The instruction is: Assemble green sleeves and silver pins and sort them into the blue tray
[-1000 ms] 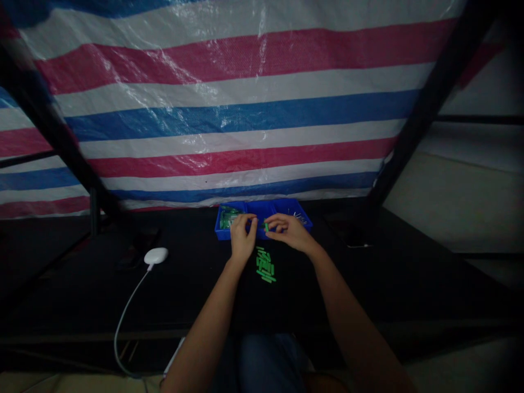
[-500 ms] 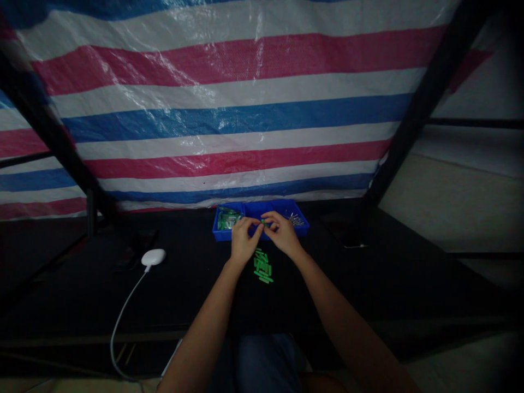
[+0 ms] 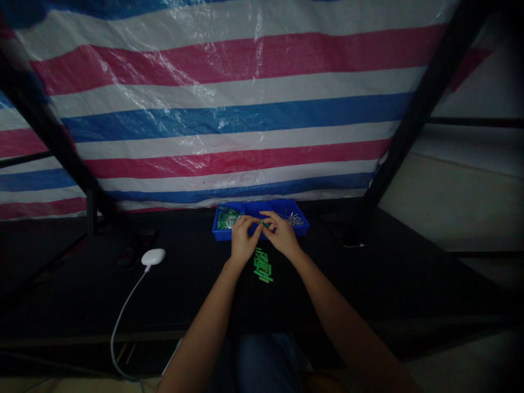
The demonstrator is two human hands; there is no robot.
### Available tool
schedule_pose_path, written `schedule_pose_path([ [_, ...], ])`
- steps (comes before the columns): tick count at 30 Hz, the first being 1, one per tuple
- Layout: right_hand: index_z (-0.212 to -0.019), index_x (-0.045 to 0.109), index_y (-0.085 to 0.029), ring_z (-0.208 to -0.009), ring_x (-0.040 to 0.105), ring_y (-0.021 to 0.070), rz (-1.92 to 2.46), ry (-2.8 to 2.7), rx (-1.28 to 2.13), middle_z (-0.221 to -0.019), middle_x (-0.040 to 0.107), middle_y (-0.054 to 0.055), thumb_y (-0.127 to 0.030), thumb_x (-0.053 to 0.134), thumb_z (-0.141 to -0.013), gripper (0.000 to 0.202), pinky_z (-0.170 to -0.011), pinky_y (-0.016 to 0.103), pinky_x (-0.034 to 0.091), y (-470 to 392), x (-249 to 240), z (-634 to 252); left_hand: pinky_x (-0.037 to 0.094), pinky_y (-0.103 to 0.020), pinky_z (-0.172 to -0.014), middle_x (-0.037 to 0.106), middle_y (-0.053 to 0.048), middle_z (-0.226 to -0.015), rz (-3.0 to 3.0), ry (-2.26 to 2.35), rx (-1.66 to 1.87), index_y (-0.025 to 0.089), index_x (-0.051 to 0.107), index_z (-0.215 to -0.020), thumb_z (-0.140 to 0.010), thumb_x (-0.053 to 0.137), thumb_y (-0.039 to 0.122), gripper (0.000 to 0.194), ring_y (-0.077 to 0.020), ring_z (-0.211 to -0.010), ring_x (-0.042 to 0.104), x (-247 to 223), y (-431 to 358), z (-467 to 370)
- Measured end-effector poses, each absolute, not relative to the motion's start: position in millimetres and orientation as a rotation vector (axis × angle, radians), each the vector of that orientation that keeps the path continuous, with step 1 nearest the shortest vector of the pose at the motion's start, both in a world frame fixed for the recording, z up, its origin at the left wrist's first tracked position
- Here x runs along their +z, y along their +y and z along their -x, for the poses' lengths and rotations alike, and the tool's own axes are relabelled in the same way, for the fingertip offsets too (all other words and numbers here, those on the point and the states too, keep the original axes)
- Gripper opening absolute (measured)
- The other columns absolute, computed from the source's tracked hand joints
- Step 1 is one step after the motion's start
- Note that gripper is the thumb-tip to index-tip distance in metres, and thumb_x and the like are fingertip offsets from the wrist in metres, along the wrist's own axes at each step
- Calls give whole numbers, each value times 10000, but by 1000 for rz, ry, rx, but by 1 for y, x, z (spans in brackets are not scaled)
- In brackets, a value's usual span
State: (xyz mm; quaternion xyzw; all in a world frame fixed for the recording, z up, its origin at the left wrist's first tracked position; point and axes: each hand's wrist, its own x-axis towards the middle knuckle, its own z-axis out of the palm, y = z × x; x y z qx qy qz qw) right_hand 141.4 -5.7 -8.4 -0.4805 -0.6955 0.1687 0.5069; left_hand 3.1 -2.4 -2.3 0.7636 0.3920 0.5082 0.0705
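- The left hand (image 3: 244, 238) reaches to the near edge of the blue tray, thumb and forefinger brought together on the left end of a small green piece (image 3: 266, 225).
- The right hand (image 3: 283, 236) comes in from the other side, its fingers curled and gripping the same piece; the two sets of fingertips nearly meet there.
- That green piece is held up between the hands, over the near side of the blue tray (image 3: 223, 236) – mostly covered by the fingers, so its full shape cannot be told.
- The tray stands on the black bench (image 3: 184, 295), close to the striped sheet (image 3: 245, 114), and is split into compartments.
- Its left compartment holds green and clear-looking items (image 3: 227, 219), too dim to name; its right one holds thin, shiny metal pieces (image 3: 293, 219), partly behind the right hand.
- Loose green strips (image 3: 262, 266) lie in a small cluster on the bench, nearer the person than the tray and between the forearms.
- Well to the left sits a rounded white device (image 3: 153, 256) – a white cable (image 3: 119, 316) runs from it over the bench's front edge.
- To the right lies a dark, flat object (image 3: 350, 236).
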Motion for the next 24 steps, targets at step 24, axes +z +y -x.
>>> schedule_pose_path([
  [24, -831, 671, -189, -552, 537, 130, 1194, -1609, 346, -792, 679, 33, -367, 574, -750, 218, -572, 263, 437, -8, 0, -143, 436, -317, -765, 617, -38, -866, -2297, 1173, 1512, 191, 577, -923, -829, 518, 227, 116, -166, -778, 562, -6, 1, -1],
])
